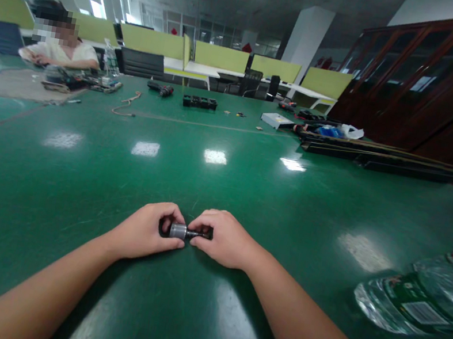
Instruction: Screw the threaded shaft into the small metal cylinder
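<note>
While both hands close on it, a metal cylinder lies crosswise between them

Left hand [145, 231] is curled round the metal cylinder [178, 231], fingers over the far side, thumb on the near side; gap narrow, filled by the part. Right hand [228, 241] is in a narrow pinch on the dark rod [194, 234] that sticks out of the cylinder's right end. Long axis runs left to right, rod in line with cylinder, so the part points from one palm to the other. Cylinder is nearer the left hand, rod nearer the right; fingertips of the two hands are close but apart. Dark bit inside the left curl: can't tell what. Can't tell if the part touches the table [172, 177] or is held just above.

Further out: water bottle [422, 303] on its side, right of the right hand. Far side: power drill [160, 89], black tray [199, 103], grey box [277, 121]. Seated person [71, 53] far left.
</note>
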Demonstrator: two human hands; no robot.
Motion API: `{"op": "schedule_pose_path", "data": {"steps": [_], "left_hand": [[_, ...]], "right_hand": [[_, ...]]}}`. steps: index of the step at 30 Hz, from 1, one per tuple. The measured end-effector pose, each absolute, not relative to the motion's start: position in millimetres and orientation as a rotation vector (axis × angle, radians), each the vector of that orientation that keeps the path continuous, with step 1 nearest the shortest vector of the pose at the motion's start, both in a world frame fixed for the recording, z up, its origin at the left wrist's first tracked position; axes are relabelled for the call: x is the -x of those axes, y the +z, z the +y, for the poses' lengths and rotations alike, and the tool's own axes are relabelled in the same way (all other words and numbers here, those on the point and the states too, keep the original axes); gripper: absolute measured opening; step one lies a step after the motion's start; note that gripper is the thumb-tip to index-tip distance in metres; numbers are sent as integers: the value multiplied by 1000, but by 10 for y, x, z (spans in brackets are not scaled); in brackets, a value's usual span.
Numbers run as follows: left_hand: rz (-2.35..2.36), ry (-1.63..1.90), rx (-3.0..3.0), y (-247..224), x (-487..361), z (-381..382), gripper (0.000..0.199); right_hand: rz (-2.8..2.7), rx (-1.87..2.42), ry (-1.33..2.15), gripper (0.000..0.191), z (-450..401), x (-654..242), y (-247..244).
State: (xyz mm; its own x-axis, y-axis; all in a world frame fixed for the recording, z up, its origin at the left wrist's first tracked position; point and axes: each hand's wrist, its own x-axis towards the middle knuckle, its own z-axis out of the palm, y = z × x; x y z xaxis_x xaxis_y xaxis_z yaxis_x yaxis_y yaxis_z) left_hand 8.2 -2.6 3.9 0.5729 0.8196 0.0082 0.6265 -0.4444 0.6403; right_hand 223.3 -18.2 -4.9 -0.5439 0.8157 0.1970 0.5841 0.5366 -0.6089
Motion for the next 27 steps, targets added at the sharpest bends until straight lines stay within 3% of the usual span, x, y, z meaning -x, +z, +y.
{"op": "schedule_pose_path", "data": {"steps": [27], "left_hand": [[1106,418,-2275,46,-74,-26,24]], "right_hand": [[-2323,1214,624,11,-175,-2320,8]]}}
